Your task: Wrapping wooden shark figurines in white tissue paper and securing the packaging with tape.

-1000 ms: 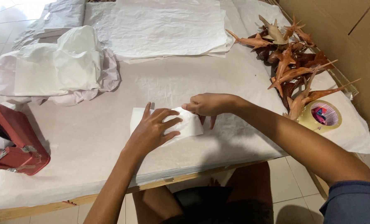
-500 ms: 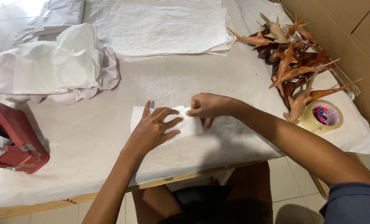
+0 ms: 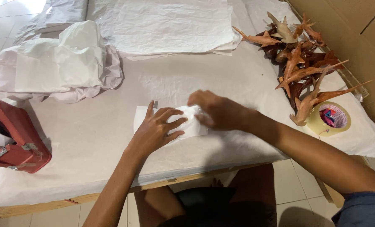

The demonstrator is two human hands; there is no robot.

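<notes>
Item 1: small white paper-wrapped parcel (image 3: 183,122), lying on the paper-covered table (image 3: 90,138) near its front edge. Our left hand (image 3: 156,131) rests flat on it, fingers (image 3: 174,124) spread and released, pressing the left part down. Our right hand (image 3: 219,111) covers the parcel's right end; it is blurred, fingers curled onto the paper, and we cannot tell whether they pinch a fold or only press.

Item 2: heap of carved wooden figures (image 3: 299,67), reddish-brown with long pointed parts, well apart from our right fingers, beyond and to their right.

Item 3: roll of clear packing tape (image 3: 329,119), lying flat just beside the nearest carving, to the right of our right hand, past the forearm.

Item 4: stack of white wrapping sheets (image 3: 166,25), flat, well beyond both sets of fingertips at the far side of the table.

Item 5: crumpled white paper pile (image 3: 57,63), beyond and to the left of our left fingers, apart from them.

Item 6: red tape dispenser (image 3: 13,141), far to the left of our left hand, at the table's left end.

Between the fingers and each of these items we see only bare table covering; nothing stands in the way.
</notes>
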